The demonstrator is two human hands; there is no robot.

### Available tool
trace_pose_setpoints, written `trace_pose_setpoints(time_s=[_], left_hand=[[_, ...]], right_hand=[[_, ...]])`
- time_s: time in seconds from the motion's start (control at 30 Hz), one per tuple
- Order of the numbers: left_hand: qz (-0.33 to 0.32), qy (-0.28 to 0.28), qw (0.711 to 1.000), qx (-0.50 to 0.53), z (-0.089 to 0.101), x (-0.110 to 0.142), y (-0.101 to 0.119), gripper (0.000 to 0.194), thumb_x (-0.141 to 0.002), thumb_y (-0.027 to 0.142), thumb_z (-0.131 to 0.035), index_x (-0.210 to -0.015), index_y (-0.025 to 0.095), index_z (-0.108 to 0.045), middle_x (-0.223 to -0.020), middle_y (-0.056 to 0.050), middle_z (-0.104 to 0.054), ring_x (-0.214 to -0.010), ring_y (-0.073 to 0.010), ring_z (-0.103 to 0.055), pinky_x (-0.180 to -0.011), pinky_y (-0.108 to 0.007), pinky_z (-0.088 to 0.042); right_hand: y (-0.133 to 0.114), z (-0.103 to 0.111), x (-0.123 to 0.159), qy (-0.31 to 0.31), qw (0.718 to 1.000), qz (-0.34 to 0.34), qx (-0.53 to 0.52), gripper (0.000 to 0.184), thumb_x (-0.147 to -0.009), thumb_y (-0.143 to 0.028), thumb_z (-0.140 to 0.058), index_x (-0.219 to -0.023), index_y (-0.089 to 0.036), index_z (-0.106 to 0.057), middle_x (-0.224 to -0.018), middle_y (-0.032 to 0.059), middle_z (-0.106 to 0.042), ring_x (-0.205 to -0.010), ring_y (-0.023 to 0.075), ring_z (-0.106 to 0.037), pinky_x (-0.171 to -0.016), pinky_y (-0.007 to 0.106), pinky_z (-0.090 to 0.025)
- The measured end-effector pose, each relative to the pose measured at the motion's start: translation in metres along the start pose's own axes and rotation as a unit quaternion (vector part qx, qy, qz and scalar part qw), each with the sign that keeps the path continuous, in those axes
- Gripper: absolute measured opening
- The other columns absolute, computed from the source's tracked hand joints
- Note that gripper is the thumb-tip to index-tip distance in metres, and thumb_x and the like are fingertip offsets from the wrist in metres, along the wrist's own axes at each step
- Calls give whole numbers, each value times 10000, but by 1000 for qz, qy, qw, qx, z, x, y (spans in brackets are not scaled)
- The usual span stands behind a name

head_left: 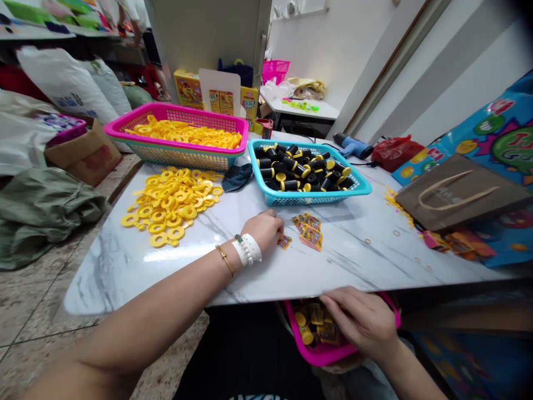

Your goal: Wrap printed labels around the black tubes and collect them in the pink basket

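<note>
My left hand (263, 230) rests on the marbled table with its fingers curled down and closed on a small colourful printed packet (285, 241), which partly sticks out from under the fingertips. Just right of it lie several similar printed packets (310, 230) in a loose group. My right hand (364, 318) is at the table's front edge, palm down with fingers stretched out, above a pink basket (322, 357). That basket holds black-and-yellow cylinders and printed packets, and the hand hides part of it. Nothing shows in the right hand.
A turquoise basket (312, 197) of black cylinders with yellow ends stands behind the packets. At the left are a heap of yellow ring-shaped pieces (170, 203) and a pink basket (120, 130) of more. A brown paper bag (449, 194) and a blue heat gun (353, 145) are at the right.
</note>
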State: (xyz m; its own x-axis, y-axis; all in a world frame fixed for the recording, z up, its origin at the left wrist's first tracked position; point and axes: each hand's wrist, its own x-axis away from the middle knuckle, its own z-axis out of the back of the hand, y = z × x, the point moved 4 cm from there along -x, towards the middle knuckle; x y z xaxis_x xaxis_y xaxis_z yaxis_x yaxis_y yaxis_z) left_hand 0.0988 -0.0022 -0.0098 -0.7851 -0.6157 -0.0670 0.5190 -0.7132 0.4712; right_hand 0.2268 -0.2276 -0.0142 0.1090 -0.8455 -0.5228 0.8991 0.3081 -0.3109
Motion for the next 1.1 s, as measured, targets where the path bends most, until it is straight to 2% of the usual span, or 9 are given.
trace_pose_setpoints(time_s=[0.13,0.23,0.3,0.37,0.5,0.63,0.77,0.83,1.1], left_hand=[[-75,30,994,79,6,5,10,87,-824,113,-622,-844,162,-691,-906,-65,-650,-867,-186,-629,-762,-260,-465],[-135,17,961,240,10,8,14,176,-817,43,-522,-840,173,-638,-758,1,-663,-720,-132,-617,-691,-224,-438],[-70,57,944,318,14,4,5,169,-781,62,-552,-886,176,-618,-739,11,-663,-674,-128,-609,-649,-220,-431],[17,47,911,410,14,0,-6,205,-741,166,-659,-935,173,-594,-701,15,-657,-631,-141,-605,-599,-228,-431],[113,-23,840,531,9,-4,-14,200,-706,313,-691,-714,167,-553,-599,10,-612,-544,-122,-543,-556,-234,-413],[73,25,892,445,19,-1,-13,158,-693,291,-652,-623,150,-636,-562,12,-583,-556,-113,-492,-539,-225,-345],[40,43,940,335,31,7,-4,154,-684,232,-575,-585,152,-660,-514,27,-531,-528,-104,-438,-512,-234,-282],[54,72,946,312,40,10,-2,165,-682,235,-568,-545,153,-612,-493,36,-479,-526,-102,-410,-508,-239,-261],[48,138,924,352,50,9,-2,254,-763,316,-511,-557,171,-541,-542,14,-498,-571,-123,-429,-535,-239,-286]], right_hand=[[12,-4,-76,48,993,-81,-71,311,-866,-199,-686,-1177,-209,-691,-997,78,-758,-804,174,-720,-617,240,-564],[28,-30,-117,-41,968,-178,-172,220,-876,-336,-674,-1031,-191,-734,-830,58,-746,-647,161,-670,-543,248,-528],[36,-45,-132,-74,934,-234,-260,262,-879,-422,-661,-808,-177,-720,-671,31,-693,-520,130,-589,-488,245,-487],[41,-53,-138,-42,895,-285,-341,350,-847,-504,-684,-757,-166,-681,-643,26,-669,-479,114,-547,-452,239,-460],[40,-58,-137,30,835,-328,-441,461,-776,-514,-768,-1066,-180,-640,-774,45,-712,-608,159,-640,-512,258,-515],[34,-61,-137,-2,815,-307,-492,732,-697,-402,-867,-1317,-224,-521,-998,78,-724,-798,190,-688,-598,266,-544],[38,-66,-141,-65,801,-341,-488,458,-675,-509,-852,-863,-136,-663,-648,40,-672,-524,126,-598,-445,210,-444],[39,-63,-145,-40,795,-361,-486,471,-667,-554,-840,-717,-140,-622,-586,26,-643,-463,97,-551,-419,194,-414],[18,-57,-157,23,799,-360,-481,548,-606,-615,-849,-667,-161,-548,-532,-39,-551,-394,57,-460,-372,181,-379]])
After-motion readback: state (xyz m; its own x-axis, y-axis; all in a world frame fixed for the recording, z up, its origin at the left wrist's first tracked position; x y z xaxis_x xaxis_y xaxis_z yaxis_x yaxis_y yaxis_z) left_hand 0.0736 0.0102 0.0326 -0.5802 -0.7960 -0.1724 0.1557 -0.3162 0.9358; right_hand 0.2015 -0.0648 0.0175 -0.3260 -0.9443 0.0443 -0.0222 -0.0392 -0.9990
